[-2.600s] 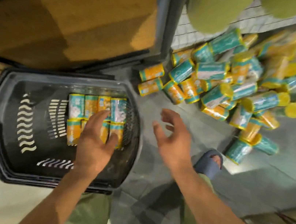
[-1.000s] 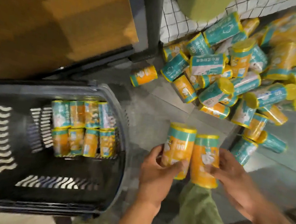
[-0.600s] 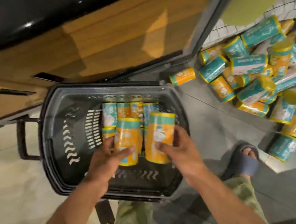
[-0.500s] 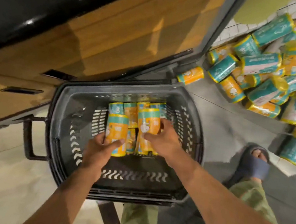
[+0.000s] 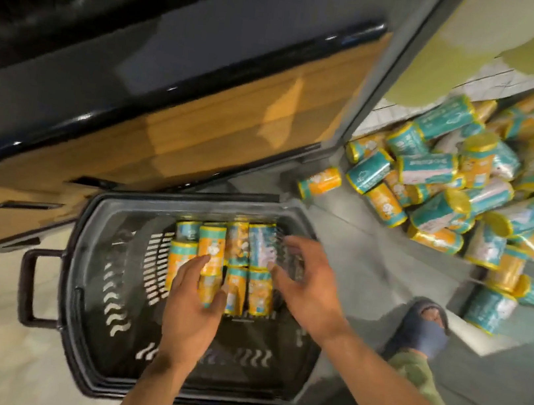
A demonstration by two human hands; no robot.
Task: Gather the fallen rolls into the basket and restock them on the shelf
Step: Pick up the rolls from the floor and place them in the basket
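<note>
The dark grey plastic basket (image 5: 76,264) stands on the floor in front of me. Several orange-and-teal rolls (image 5: 259,253) lie in rows inside it. My left hand (image 5: 193,305) reaches into the basket and holds an orange roll (image 5: 212,260) between fingers and thumb, on top of the packed rows. Just right of the rows, my right hand (image 5: 303,287) hovers with its fingers spread, holding nothing. A big pile of fallen rolls (image 5: 450,198) covers the floor at the right, and a single roll (image 5: 320,182) lies apart from it, nearer the basket.
A wood-panelled shelf unit (image 5: 200,130) with a dark top edge rises behind the basket. Its grey post (image 5: 391,82) stands beside the pile. My foot in a blue sandal (image 5: 423,329) is planted right of the basket. The basket's handle (image 5: 26,284) sticks out left.
Both hands carried one roll each from the pile to the basket. The right hand has let its roll go among the rows and opened. The left hand has lowered its roll onto them.
</note>
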